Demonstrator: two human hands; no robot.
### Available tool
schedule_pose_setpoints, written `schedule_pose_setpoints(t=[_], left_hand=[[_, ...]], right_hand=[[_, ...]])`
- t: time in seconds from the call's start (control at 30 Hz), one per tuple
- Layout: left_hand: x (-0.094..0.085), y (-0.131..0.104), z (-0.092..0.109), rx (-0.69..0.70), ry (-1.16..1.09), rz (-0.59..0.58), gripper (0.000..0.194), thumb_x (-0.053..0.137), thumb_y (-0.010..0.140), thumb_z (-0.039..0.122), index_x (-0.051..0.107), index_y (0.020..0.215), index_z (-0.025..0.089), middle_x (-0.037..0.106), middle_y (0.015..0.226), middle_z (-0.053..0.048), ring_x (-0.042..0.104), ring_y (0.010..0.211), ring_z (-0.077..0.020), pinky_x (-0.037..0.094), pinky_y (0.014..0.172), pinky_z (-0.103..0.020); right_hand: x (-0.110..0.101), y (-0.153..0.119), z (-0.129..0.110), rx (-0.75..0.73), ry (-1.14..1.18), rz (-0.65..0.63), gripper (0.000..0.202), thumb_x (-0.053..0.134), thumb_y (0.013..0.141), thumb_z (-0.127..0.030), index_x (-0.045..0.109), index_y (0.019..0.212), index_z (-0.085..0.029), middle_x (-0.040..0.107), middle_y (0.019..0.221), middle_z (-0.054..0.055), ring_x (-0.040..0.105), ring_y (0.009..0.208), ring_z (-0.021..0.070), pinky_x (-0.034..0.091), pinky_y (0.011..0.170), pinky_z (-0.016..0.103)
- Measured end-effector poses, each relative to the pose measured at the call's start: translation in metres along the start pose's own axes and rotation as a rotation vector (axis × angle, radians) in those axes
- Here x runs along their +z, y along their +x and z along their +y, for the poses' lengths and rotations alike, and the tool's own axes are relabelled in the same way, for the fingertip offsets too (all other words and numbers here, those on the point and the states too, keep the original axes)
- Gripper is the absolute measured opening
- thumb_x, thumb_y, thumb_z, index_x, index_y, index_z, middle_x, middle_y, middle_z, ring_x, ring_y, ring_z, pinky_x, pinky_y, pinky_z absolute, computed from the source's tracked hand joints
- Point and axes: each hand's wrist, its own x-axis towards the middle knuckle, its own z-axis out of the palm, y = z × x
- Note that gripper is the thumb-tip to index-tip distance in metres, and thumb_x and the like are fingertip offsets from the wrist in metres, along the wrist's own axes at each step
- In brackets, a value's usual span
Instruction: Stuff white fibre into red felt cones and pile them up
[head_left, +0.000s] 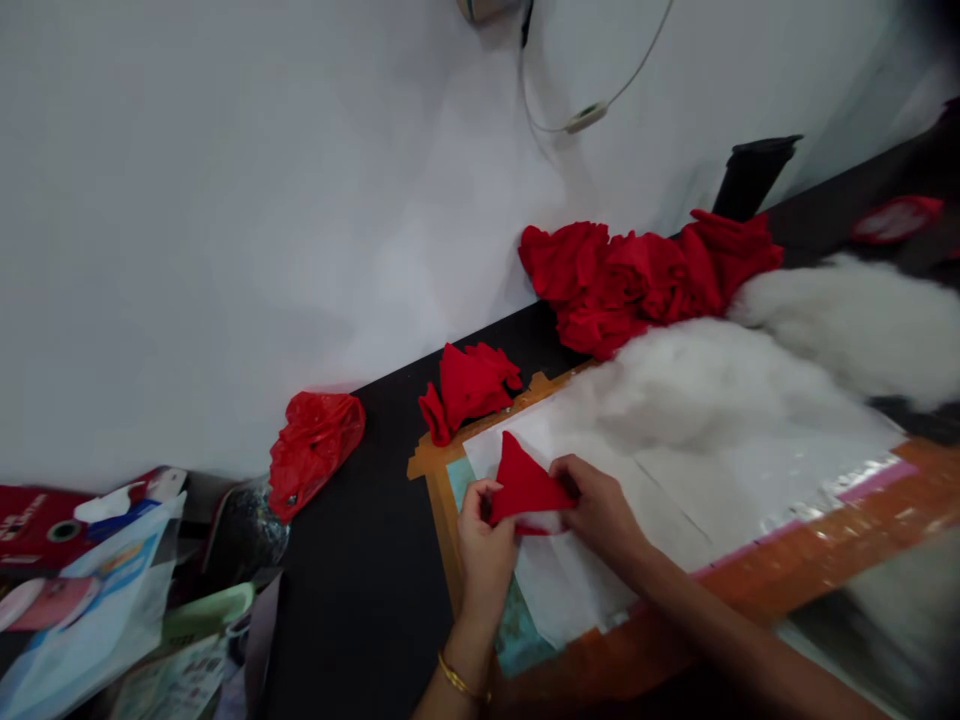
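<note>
A small red fabric piece (529,485), roughly triangular with its tip pointing up and away, is held between both hands above the white sheet. My left hand (484,530) grips its left corner, thumb in front. On the right side, my right hand (600,500) pinches the other corner, its fingertips partly behind the cloth. A bit of white stuffing (550,521) shows at the lower opening of the piece. Just beyond lies a small group of red pieces (476,380). Fluffy white stuffing (697,380) is heaped to the right.
A large pile of red fabric (637,275) lies along the wall, near a black container (754,178). More stuffing (862,315) is at the right. A red plastic bag (313,450) sits left on the black table (345,600). Boxes and packets fill the lower left.
</note>
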Motion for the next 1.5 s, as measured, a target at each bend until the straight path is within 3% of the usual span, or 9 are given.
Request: schedule_pose_setpoints(t=[0.17, 0.37, 0.5, 0.63, 0.87, 1.07, 1.2, 1.37, 1.5], left_hand=[[0.002, -0.013, -0.003, 0.055, 0.007, -0.081, 0.034, 0.053, 0.062, 0.007, 0.060, 0.094, 0.019, 0.064, 0.092, -0.003, 0.061, 0.089, -0.0180, 0.048, 0.082, -0.029], [0.009, -0.022, -0.008, 0.048, -0.033, -0.133, 0.053, 0.060, 0.063, 0.006, 0.053, 0.115, 0.018, 0.065, 0.099, -0.006, 0.063, 0.088, -0.0191, 0.049, 0.079, -0.029], [-0.001, -0.013, -0.006, 0.057, 0.095, -0.268, 0.037, 0.058, 0.069, 0.009, 0.061, 0.105, 0.017, 0.066, 0.098, -0.006, 0.062, 0.087, -0.0197, 0.048, 0.076, -0.029], [-0.004, -0.012, -0.006, 0.186, 0.193, -0.319, 0.032, 0.053, 0.070, 0.005, 0.066, 0.096, 0.017, 0.064, 0.094, -0.005, 0.060, 0.090, -0.0197, 0.046, 0.079, -0.029], [0.003, -0.019, -0.007, 0.213, 0.224, -0.250, 0.021, 0.051, 0.073, 0.005, 0.061, 0.087, 0.018, 0.059, 0.085, -0.002, 0.056, 0.078, -0.0171, 0.042, 0.069, -0.026], [-0.003, -0.016, 0.001, 0.247, 0.379, -0.104, 0.016, 0.058, 0.070, 0.009, 0.057, 0.082, 0.020, 0.058, 0.077, 0.001, 0.054, 0.071, -0.0159, 0.040, 0.065, -0.024], [-0.005, -0.017, 0.003, 0.220, 0.431, -0.034, 0.015, 0.061, 0.069, 0.011, 0.057, 0.081, 0.021, 0.060, 0.074, 0.001, 0.055, 0.068, -0.0159, 0.040, 0.063, -0.024], [0.003, -0.015, -0.006, 0.048, 0.157, -0.039, 0.031, 0.055, 0.064, 0.008, 0.055, 0.092, 0.020, 0.060, 0.081, 0.000, 0.056, 0.070, -0.0149, 0.043, 0.063, -0.023], [0.007, -0.012, -0.010, -0.048, -0.020, -0.034, 0.047, 0.047, 0.055, 0.004, 0.050, 0.099, 0.020, 0.054, 0.085, 0.001, 0.057, 0.075, -0.0137, 0.046, 0.065, -0.023]], right_hand=[[-0.004, -0.001, -0.003, -0.015, 0.217, -0.087, 0.057, 0.052, 0.060, -0.013, 0.052, 0.117, -0.020, 0.067, 0.104, 0.006, 0.062, 0.081, 0.0197, 0.048, 0.073, 0.031], [0.002, -0.005, -0.006, -0.003, 0.453, -0.129, 0.035, 0.053, 0.059, -0.013, 0.061, 0.092, -0.021, 0.067, 0.083, 0.001, 0.062, 0.076, 0.0197, 0.047, 0.069, 0.029], [-0.001, -0.004, -0.005, -0.136, 0.422, -0.194, 0.021, 0.061, 0.067, -0.015, 0.062, 0.087, -0.022, 0.064, 0.088, 0.002, 0.060, 0.082, 0.0190, 0.046, 0.074, 0.029], [-0.004, -0.004, -0.003, -0.107, 0.460, -0.204, 0.030, 0.059, 0.068, -0.012, 0.059, 0.096, -0.022, 0.064, 0.094, 0.002, 0.059, 0.086, 0.0186, 0.046, 0.076, 0.028], [-0.003, -0.006, -0.004, 0.029, 0.482, -0.211, 0.023, 0.051, 0.065, -0.011, 0.058, 0.085, -0.020, 0.064, 0.078, -0.001, 0.056, 0.070, 0.0149, 0.041, 0.063, 0.024], [0.006, -0.010, 0.001, -0.040, 0.106, 0.040, 0.020, 0.047, 0.062, -0.010, 0.048, 0.079, -0.021, 0.052, 0.065, -0.004, 0.046, 0.058, 0.0130, 0.033, 0.055, 0.023], [0.012, -0.008, 0.007, -0.050, 0.042, 0.078, 0.024, 0.043, 0.066, -0.007, 0.047, 0.084, -0.021, 0.054, 0.074, -0.001, 0.048, 0.062, 0.0137, 0.036, 0.058, 0.025], [-0.007, -0.005, 0.000, 0.051, 0.325, -0.174, 0.044, 0.053, 0.066, -0.010, 0.048, 0.109, -0.019, 0.061, 0.100, 0.007, 0.060, 0.084, 0.0190, 0.048, 0.064, 0.027], [-0.035, -0.015, -0.008, 0.118, 0.490, -0.341, 0.055, 0.057, 0.081, -0.024, 0.041, 0.134, -0.022, 0.058, 0.119, 0.013, 0.064, 0.095, 0.0210, 0.055, 0.067, 0.031]])
